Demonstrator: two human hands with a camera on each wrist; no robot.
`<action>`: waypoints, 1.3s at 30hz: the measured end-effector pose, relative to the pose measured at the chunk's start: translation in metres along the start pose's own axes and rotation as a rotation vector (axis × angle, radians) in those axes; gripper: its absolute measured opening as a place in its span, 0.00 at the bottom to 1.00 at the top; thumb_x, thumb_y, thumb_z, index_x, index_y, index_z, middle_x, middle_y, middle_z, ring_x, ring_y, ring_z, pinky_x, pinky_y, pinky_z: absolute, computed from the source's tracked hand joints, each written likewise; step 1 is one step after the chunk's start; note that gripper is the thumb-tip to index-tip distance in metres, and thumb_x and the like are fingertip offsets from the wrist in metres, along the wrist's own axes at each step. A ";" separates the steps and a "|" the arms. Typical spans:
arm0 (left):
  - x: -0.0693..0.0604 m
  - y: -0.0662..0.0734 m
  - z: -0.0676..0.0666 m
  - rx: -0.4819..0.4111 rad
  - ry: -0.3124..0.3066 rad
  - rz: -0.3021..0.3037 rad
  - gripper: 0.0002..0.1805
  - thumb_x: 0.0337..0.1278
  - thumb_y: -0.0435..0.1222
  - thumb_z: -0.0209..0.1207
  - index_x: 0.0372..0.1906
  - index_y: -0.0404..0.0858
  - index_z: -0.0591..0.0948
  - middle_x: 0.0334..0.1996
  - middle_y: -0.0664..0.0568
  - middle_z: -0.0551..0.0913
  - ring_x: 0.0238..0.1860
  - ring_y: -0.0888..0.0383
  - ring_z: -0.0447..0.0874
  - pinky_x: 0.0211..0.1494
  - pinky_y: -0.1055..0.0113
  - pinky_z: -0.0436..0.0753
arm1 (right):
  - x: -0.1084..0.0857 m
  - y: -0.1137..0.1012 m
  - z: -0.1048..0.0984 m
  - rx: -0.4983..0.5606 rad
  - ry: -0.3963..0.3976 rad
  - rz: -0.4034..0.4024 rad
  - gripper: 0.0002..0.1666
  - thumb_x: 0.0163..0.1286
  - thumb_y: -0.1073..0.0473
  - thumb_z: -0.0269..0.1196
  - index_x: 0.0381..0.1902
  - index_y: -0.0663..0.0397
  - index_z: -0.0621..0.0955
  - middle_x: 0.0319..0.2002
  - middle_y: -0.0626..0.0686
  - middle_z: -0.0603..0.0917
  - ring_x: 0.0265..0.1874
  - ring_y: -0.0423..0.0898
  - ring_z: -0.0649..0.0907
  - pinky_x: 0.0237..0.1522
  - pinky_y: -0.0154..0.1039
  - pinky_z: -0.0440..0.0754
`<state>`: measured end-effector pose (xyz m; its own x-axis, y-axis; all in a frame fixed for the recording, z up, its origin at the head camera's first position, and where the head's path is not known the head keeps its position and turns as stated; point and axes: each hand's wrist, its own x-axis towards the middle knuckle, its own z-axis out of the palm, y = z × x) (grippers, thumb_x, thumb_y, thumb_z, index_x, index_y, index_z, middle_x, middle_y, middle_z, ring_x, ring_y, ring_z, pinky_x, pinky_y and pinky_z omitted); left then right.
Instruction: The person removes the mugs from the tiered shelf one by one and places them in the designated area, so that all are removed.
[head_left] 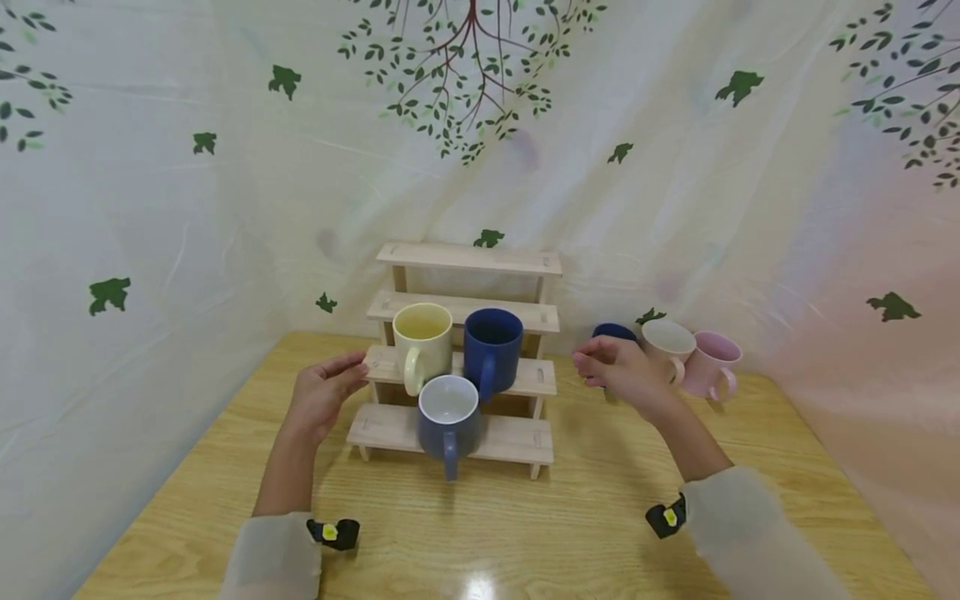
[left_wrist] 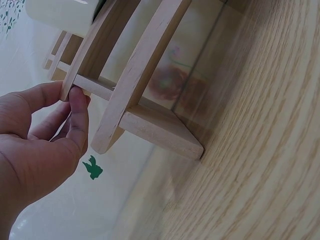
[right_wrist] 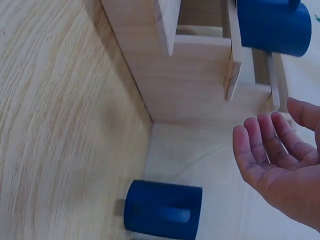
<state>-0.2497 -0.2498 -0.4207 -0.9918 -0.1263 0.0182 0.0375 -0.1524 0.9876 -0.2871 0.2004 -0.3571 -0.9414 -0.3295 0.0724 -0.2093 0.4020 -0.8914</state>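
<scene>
A wooden tiered rack (head_left: 510, 444) stands on the table. My left hand (head_left: 324, 398) pinches the left end of its second step from the bottom; in the left wrist view the thumb and fingers (left_wrist: 78, 117) meet at that board's end. That step bears a pale yellow mug (head_left: 422, 337) and a dark blue mug (head_left: 492, 350). On the lowest step sits a grey-blue mug (head_left: 448, 421) with a white inside, its handle facing me. To the right of the rack, my right hand (head_left: 618, 367) hangs in the air, fingers loosely bent, holding nothing.
Behind my right hand, another dark blue mug (head_left: 615, 331), a white mug (head_left: 667, 340) and a pink mug (head_left: 712, 364) stand on the wooden table (head_left: 465, 525). A leaf-printed cloth (head_left: 315, 192) hangs behind the table and along its sides.
</scene>
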 end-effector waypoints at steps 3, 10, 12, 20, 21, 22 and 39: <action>0.000 0.000 0.000 0.000 -0.002 -0.001 0.26 0.72 0.29 0.60 0.69 0.21 0.70 0.57 0.49 0.80 0.49 0.64 0.84 0.61 0.70 0.84 | -0.002 -0.005 0.008 -0.016 -0.017 -0.034 0.19 0.78 0.54 0.62 0.55 0.66 0.80 0.46 0.59 0.84 0.46 0.53 0.84 0.46 0.37 0.89; 0.000 0.001 0.000 -0.009 -0.004 -0.001 0.27 0.72 0.29 0.60 0.69 0.21 0.70 0.56 0.50 0.80 0.49 0.64 0.84 0.61 0.70 0.84 | -0.005 -0.020 0.025 -0.046 -0.035 -0.106 0.18 0.77 0.56 0.63 0.53 0.68 0.81 0.44 0.63 0.85 0.45 0.59 0.84 0.43 0.36 0.89; -0.001 0.001 0.000 -0.009 -0.005 -0.003 0.27 0.72 0.29 0.60 0.69 0.21 0.70 0.57 0.49 0.80 0.49 0.64 0.84 0.61 0.70 0.84 | -0.006 -0.024 0.030 -0.054 -0.049 -0.119 0.18 0.77 0.56 0.64 0.53 0.67 0.82 0.46 0.64 0.85 0.45 0.58 0.84 0.44 0.36 0.88; -0.003 0.003 0.001 0.026 -0.002 -0.016 0.27 0.73 0.32 0.60 0.69 0.23 0.71 0.60 0.46 0.78 0.50 0.65 0.84 0.62 0.70 0.82 | -0.008 -0.036 0.048 -0.050 -0.089 -0.169 0.15 0.76 0.55 0.64 0.51 0.62 0.83 0.45 0.61 0.85 0.43 0.57 0.85 0.42 0.38 0.89; -0.003 0.003 0.001 0.026 0.000 -0.017 0.27 0.73 0.32 0.60 0.69 0.23 0.71 0.60 0.46 0.78 0.50 0.65 0.84 0.62 0.70 0.82 | -0.008 -0.037 0.051 -0.053 -0.092 -0.175 0.15 0.76 0.55 0.64 0.51 0.61 0.84 0.45 0.60 0.86 0.43 0.57 0.84 0.42 0.38 0.89; -0.003 0.003 0.001 0.026 0.001 -0.018 0.27 0.73 0.32 0.60 0.69 0.23 0.71 0.60 0.46 0.78 0.50 0.65 0.84 0.62 0.71 0.82 | -0.008 -0.037 0.053 -0.058 -0.096 -0.181 0.15 0.76 0.55 0.64 0.52 0.61 0.84 0.45 0.60 0.86 0.43 0.56 0.84 0.43 0.39 0.88; -0.003 0.004 0.000 0.018 0.006 -0.015 0.27 0.72 0.31 0.61 0.69 0.23 0.71 0.58 0.47 0.79 0.49 0.65 0.84 0.61 0.70 0.83 | -0.013 -0.048 0.089 0.053 -0.099 -0.202 0.17 0.74 0.54 0.66 0.54 0.60 0.83 0.48 0.54 0.87 0.48 0.58 0.86 0.49 0.42 0.88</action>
<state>-0.2462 -0.2502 -0.4174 -0.9916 -0.1295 0.0023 0.0201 -0.1366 0.9904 -0.2418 0.1097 -0.3552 -0.8504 -0.4823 0.2101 -0.3747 0.2749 -0.8855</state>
